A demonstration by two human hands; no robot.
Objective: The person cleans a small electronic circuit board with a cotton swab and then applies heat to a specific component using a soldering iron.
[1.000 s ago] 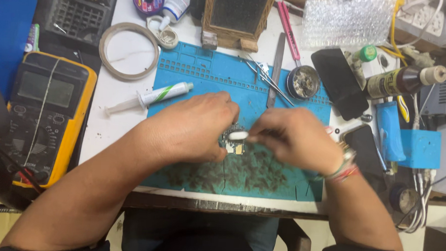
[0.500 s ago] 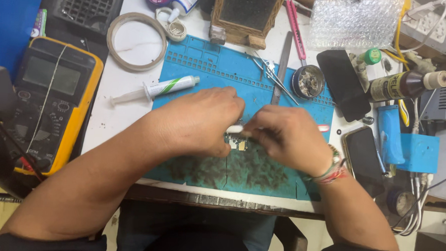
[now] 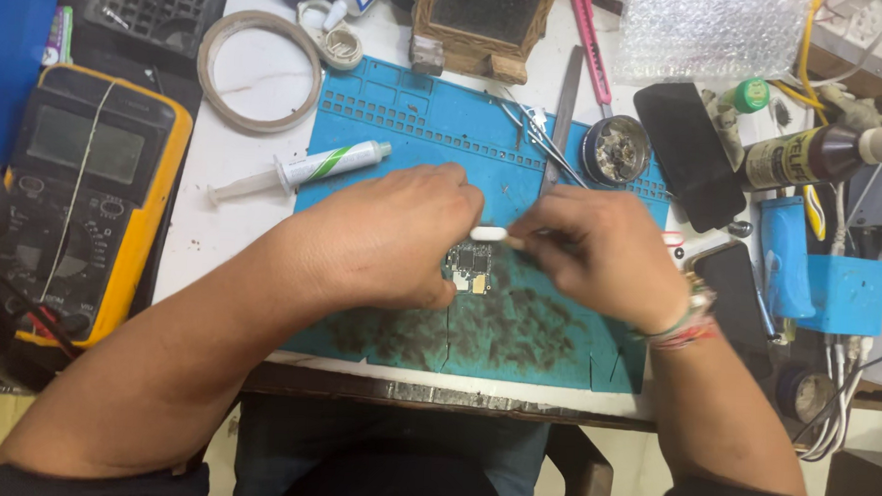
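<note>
- My left hand [image 3: 392,241]: curled, palm down, on the blue silicone work mat [image 3: 407,118], fingertips pinning the left edge of a small green circuit board [image 3: 472,267].
- My right hand [image 3: 604,255]: fingers pinched shut on a thin white swab stick [image 3: 489,234], its tip just above the board; beaded band at the wrist.
- Small green circuit board: near the middle of the mat, between both hands, above a dark stained patch along the mat's near edge.
- White syringe with green stripe [image 3: 306,169]: lying across the mat's left edge.
- Yellow-cased multimeter [image 3: 82,193]: at the tabletop's left edge.
- Roll of clear tape [image 3: 258,68]: far left of the tabletop.
- Round metal tin [image 3: 615,149]: at the mat's far right corner, beside metal tweezers [image 3: 540,138].
</note>
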